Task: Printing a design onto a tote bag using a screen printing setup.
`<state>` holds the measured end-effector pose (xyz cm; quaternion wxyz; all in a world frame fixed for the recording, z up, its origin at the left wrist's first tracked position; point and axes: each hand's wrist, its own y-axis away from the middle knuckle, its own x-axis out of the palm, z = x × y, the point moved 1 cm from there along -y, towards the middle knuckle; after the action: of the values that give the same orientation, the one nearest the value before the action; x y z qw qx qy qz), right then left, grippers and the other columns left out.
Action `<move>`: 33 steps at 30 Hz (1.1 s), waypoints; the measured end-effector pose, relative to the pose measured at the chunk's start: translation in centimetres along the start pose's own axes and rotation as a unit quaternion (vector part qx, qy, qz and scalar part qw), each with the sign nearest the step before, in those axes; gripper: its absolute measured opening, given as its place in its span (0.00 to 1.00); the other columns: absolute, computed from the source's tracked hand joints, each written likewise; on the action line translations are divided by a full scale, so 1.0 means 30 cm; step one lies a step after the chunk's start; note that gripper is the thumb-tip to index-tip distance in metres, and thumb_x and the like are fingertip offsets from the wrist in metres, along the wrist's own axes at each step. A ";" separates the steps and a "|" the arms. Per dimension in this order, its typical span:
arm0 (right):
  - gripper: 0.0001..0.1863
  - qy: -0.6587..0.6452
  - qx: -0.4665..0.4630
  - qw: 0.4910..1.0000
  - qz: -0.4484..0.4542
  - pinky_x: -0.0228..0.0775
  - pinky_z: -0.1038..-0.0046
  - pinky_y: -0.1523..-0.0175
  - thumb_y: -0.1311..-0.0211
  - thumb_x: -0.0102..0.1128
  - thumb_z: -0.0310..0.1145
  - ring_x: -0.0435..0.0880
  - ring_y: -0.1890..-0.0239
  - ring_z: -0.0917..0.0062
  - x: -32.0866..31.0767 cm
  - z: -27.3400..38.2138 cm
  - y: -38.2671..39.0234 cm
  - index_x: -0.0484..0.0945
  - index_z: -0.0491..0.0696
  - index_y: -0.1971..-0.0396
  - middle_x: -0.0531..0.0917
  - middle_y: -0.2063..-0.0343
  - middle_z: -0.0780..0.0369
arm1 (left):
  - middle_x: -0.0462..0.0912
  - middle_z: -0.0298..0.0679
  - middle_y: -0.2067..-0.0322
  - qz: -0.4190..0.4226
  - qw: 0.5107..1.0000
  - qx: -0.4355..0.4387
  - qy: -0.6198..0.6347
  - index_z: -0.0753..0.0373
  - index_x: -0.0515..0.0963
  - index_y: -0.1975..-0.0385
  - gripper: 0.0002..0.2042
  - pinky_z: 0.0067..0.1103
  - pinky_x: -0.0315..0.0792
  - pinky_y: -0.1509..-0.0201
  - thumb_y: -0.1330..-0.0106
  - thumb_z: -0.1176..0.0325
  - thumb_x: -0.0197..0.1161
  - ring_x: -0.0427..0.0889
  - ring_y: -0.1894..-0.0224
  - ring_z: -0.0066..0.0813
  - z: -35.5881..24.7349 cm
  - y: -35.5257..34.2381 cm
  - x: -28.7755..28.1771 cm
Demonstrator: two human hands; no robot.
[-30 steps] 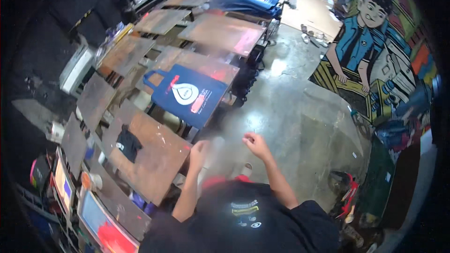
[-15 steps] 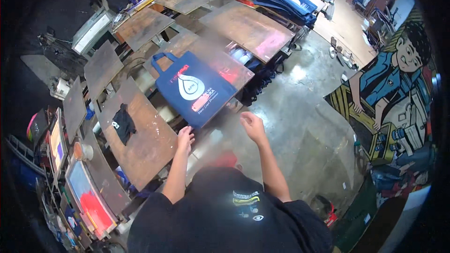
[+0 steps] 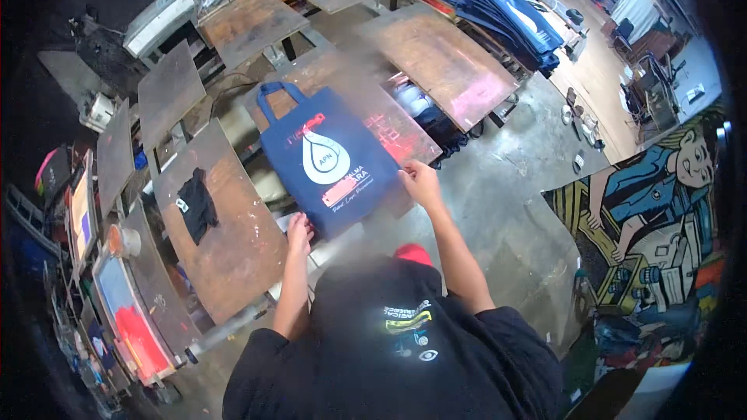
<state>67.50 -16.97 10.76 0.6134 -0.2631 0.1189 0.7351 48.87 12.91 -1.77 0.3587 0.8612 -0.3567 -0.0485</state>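
Observation:
A navy blue tote bag [image 3: 333,165] with a white drop print and red ink lies flat on a brown board [image 3: 414,138], its looped handle at the far end. My left hand [image 3: 299,233] is at the near left corner of the bag, fingers closed on its edge. At the near right corner my right hand [image 3: 420,183] pinches the bag between thumb and fingers. Red ink marks show on the board to the right of the bag.
Several brown boards stand around, one on the left with a black cloth [image 3: 198,206] on it. A pile of navy bags [image 3: 506,17] lies at the far right. A printing screen with red ink [image 3: 142,340] and a bucket [image 3: 124,241] are at left; a painted mural [image 3: 646,218] is at right.
My right hand has moved from free air to the bag's near right corner. My left hand has come onto the near left corner. The view has shifted slightly.

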 end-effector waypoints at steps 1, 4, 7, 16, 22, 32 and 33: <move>0.14 0.016 0.001 1.000 0.013 0.75 0.65 0.60 0.47 0.69 0.34 0.85 0.68 0.61 0.017 -0.017 -0.017 0.81 0.39 0.66 0.84 0.72 0.52 | 0.74 0.27 0.67 -0.007 1.000 -0.007 0.004 0.54 0.70 0.45 0.17 0.23 0.68 0.62 0.32 0.60 0.58 0.73 0.68 0.20 0.010 0.009 0.003; 0.14 0.106 -0.040 0.993 0.031 0.75 0.66 0.63 0.50 0.70 0.35 0.84 0.70 0.62 0.073 -0.062 -0.075 0.81 0.41 0.68 0.84 0.73 0.54 | 0.75 0.28 0.74 0.004 0.999 -0.015 0.050 0.60 0.74 0.52 0.13 0.19 0.71 0.69 0.33 0.65 0.61 0.73 0.74 0.19 0.012 0.027 -0.002; 0.14 0.216 -0.015 0.975 0.040 0.74 0.61 0.61 0.53 0.71 0.36 0.82 0.67 0.57 0.099 -0.091 -0.113 0.80 0.43 0.71 0.82 0.73 0.54 | 0.77 0.29 0.73 0.019 0.999 -0.014 0.049 0.61 0.78 0.59 0.08 0.19 0.73 0.67 0.33 0.66 0.61 0.75 0.74 0.19 -0.017 0.101 0.049; 0.09 0.227 0.034 0.955 0.187 0.76 0.56 0.59 0.51 0.67 0.36 0.84 0.66 0.54 0.123 -0.121 -0.213 0.82 0.46 0.74 0.84 0.73 0.52 | 0.80 0.32 0.62 -0.004 0.979 0.079 0.189 0.60 0.75 0.61 0.04 0.21 0.69 0.48 0.33 0.70 0.58 0.77 0.58 0.23 -0.056 0.189 0.159; 0.08 0.187 -0.011 0.960 0.207 0.76 0.60 0.61 0.48 0.61 0.34 0.84 0.68 0.56 0.102 -0.186 -0.283 0.82 0.45 0.75 0.84 0.76 0.52 | 0.77 0.36 0.49 0.075 0.963 0.077 0.246 0.60 0.72 0.48 0.16 0.28 0.67 0.39 0.34 0.66 0.55 0.74 0.45 0.30 -0.182 0.237 0.358; 0.08 -0.144 0.045 0.901 0.406 0.70 0.72 0.68 0.42 0.60 0.34 0.77 0.75 0.78 0.073 -0.290 -0.400 0.78 0.45 0.72 0.78 0.79 0.64 | 0.81 0.45 0.53 0.111 0.901 0.143 0.395 0.67 0.75 0.50 0.20 0.34 0.74 0.45 0.36 0.61 0.50 0.81 0.52 0.41 -0.236 0.308 0.564; 0.07 -0.205 0.121 0.864 0.443 0.71 0.74 0.68 0.41 0.59 0.35 0.77 0.74 0.79 0.072 -0.293 -0.411 0.78 0.46 0.71 0.78 0.78 0.66 | 0.83 0.43 0.56 0.058 0.903 0.161 0.393 0.67 0.77 0.53 0.19 0.32 0.75 0.46 0.37 0.62 0.49 0.82 0.55 0.39 -0.269 0.353 0.600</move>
<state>81.28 -16.84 4.10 0.2608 0.0504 0.1828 0.9466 58.83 0.77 14.20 0.3287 0.8342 -0.2389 0.3728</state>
